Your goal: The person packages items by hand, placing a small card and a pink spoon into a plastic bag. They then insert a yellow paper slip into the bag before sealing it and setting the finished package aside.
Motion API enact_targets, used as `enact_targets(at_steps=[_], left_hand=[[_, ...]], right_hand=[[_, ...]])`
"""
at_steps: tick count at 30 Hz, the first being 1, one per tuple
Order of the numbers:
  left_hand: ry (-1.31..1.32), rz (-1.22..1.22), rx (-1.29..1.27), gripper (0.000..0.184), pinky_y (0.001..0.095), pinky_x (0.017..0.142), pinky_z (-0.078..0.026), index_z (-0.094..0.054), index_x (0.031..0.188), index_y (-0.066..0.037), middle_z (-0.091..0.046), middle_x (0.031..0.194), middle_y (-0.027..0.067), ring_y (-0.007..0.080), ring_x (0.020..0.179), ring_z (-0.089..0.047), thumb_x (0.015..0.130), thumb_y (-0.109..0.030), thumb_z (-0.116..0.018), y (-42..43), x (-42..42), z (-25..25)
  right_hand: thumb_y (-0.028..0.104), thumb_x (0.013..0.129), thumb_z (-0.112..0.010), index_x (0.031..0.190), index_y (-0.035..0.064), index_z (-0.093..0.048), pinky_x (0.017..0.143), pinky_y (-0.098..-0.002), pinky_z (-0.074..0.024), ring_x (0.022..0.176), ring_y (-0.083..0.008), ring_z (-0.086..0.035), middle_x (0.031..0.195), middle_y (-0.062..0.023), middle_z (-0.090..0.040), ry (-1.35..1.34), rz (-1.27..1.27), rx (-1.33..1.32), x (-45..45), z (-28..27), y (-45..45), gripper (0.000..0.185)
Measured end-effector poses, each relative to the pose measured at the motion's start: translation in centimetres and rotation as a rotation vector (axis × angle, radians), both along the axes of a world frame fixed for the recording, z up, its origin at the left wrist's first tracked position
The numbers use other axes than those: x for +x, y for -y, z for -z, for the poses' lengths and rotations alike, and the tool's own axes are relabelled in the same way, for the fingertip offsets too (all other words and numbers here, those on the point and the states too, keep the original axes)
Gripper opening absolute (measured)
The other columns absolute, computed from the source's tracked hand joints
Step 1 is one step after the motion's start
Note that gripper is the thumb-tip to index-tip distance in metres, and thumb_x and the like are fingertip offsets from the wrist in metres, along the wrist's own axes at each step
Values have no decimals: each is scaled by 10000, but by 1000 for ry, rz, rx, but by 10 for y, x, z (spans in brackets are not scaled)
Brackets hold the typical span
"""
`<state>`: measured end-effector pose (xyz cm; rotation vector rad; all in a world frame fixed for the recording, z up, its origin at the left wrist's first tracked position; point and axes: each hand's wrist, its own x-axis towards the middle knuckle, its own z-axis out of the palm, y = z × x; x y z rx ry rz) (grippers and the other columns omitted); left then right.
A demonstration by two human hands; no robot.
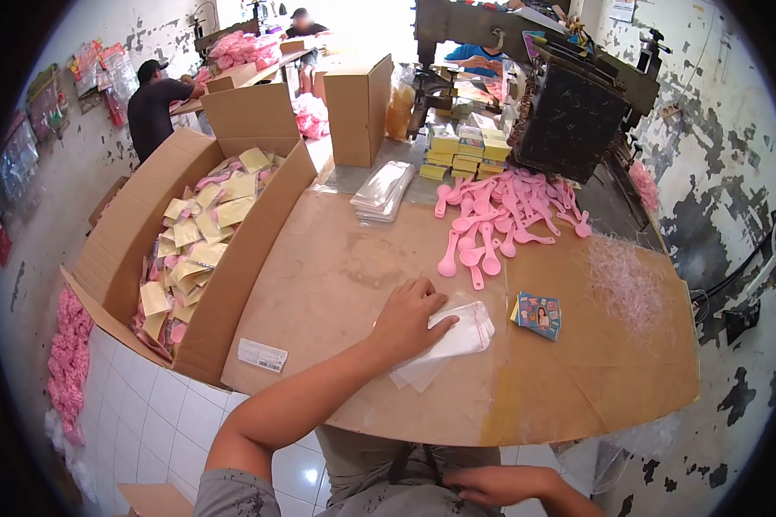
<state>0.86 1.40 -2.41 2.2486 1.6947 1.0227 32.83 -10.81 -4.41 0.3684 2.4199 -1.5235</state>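
My left hand (412,319) rests on a small fanned stack of clear plastic bags (466,334) on the cardboard-covered table (319,302), its thumb across the bags and its other fingers curled. My right hand (483,484) is low in front of my body, at my waist, below the table edge; its fingertips are partly hidden against my clothes. To the right of the bags lies a small stack of printed cards (537,316). Pink plastic spoons (491,215) are heaped behind the cards and bags. Another pile of clear bags (383,191) lies further back.
An open carton (259,224) of packed items stands at the left. Stacked card bundles (466,151), a closed box (355,112) and a dark machine (569,112) are at the back. Plastic strips (625,280) lie right. Other people work beyond the table.
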Motion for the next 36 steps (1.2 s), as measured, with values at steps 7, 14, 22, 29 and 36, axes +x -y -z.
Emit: enact_targets(at_steps=[7, 14, 22, 29, 36], left_hand=[[158, -5, -52, 229, 408, 868, -484, -731, 1026, -54, -652, 951, 81, 259, 955, -616, 849, -179, -804, -2, -1, 2], [427, -3, -155, 220, 314, 764, -554, -764, 1044, -34, -694, 926, 89, 196, 813, -665, 841, -101, -814, -1, -5, 1], [344, 68, -107, 161, 334, 760, -577, -759, 1007, -26, -709, 921, 104, 226, 789, -692, 857, -79, -783, -4, -10, -2], [417, 100, -120, 182, 372, 769, -590, -726, 1064, -13, -727, 885, 155, 265, 782, -731, 900, -88, -747, 0, -7, -10], [464, 123, -135, 117, 366, 796, -614, -694, 1023, 14, -739, 950, 131, 225, 900, -741, 941, -67, -717, 0, -8, -7]], right_hand=[[176, 955, -723, 1255, 42, -671, 922, -395, -543, 1117, -285, -688, 1250, -160, -700, -50, 672, 382, 32, -126, -107, 333], [192, 937, -723, 1212, 20, -688, 982, -444, -493, 1122, -377, -626, 1177, -178, -662, -188, 763, 1125, 19, -58, -232, 326], [145, 868, -786, 998, 27, -763, 858, -424, -502, 933, -312, -667, 957, -117, -706, -248, 841, 891, 20, -63, -243, 177], [72, 834, -802, 941, 28, -719, 809, -397, -498, 844, -280, -665, 870, -98, -704, -233, 875, 772, 20, -72, -248, 142], [65, 890, -759, 1008, 37, -659, 790, -380, -498, 836, -258, -650, 868, -91, -695, -388, 726, 881, 17, -75, -250, 158]])
